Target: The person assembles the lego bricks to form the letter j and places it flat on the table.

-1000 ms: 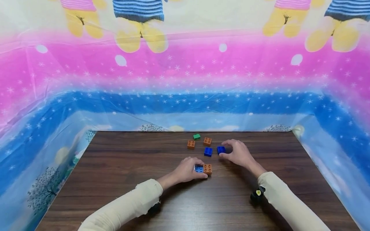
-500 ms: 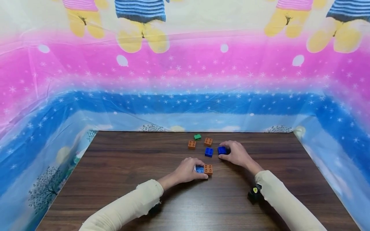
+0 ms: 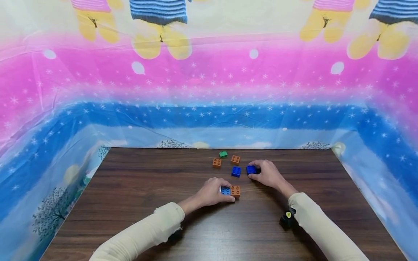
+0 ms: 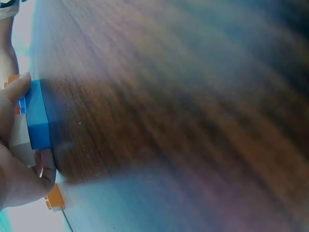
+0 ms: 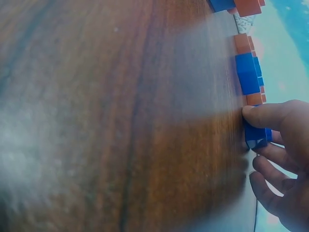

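In the head view my left hand [image 3: 210,193] grips a small build of toy building bricks at the middle of the table. An orange brick [image 3: 235,191] sits on its right end, beside the studs of a lighter blue brick [image 3: 225,190]. From the left wrist, a white brick [image 4: 20,140] also shows between thumb and fingers, against the blue one. Farther right, my right hand [image 3: 268,174] pinches a dark blue brick [image 3: 251,170] low at the tabletop, thumb on the near side. Its other fingers curve loosely beside the brick in the right wrist view.
Another dark blue brick [image 3: 236,172] lies just left of the pinched one. Two loose orange bricks, one left [image 3: 217,163] and one right [image 3: 235,159], and a small green brick [image 3: 223,154] lie behind, near the wooden table's [image 3: 147,170] back edge. A printed cloth [image 3: 209,116] hangs behind.
My right thumb and fingers have drawn in slightly around the dark blue brick. The left hand keeps its grip, and the loose bricks stay put.
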A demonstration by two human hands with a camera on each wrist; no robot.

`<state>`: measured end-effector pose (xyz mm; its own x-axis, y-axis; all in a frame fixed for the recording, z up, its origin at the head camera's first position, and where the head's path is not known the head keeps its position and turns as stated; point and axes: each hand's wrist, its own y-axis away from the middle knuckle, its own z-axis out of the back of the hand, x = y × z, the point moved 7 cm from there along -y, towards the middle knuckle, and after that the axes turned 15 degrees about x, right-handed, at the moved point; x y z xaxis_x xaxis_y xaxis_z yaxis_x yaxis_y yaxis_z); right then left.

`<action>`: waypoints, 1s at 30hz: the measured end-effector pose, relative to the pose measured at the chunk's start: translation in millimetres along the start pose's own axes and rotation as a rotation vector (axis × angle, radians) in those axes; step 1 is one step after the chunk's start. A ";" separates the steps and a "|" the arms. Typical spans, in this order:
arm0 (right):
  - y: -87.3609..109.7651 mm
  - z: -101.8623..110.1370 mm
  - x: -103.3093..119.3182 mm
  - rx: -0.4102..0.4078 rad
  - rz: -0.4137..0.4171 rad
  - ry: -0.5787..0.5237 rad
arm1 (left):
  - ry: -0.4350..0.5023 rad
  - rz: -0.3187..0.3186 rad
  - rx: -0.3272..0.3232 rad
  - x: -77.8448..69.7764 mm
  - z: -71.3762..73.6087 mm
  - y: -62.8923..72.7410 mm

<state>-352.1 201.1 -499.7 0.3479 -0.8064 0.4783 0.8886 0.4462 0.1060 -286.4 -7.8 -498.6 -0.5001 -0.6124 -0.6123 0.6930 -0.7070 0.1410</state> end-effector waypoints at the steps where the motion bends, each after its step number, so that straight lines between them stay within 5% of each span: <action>1: 0.1 0.2 -0.2 0.003 -0.002 0.001 | 0.000 0.001 0.001 0.2 0.0 -0.1; 30: 17.5 13.8 22.4 -0.009 0.007 -0.052 | -0.011 0.013 -0.003 -0.7 0.8 0.8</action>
<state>-332.8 196.2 -475.0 0.3380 -0.7822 0.5234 0.8890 0.4479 0.0952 -285.9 -8.3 -497.5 -0.4967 -0.6251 -0.6020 0.7008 -0.6981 0.1466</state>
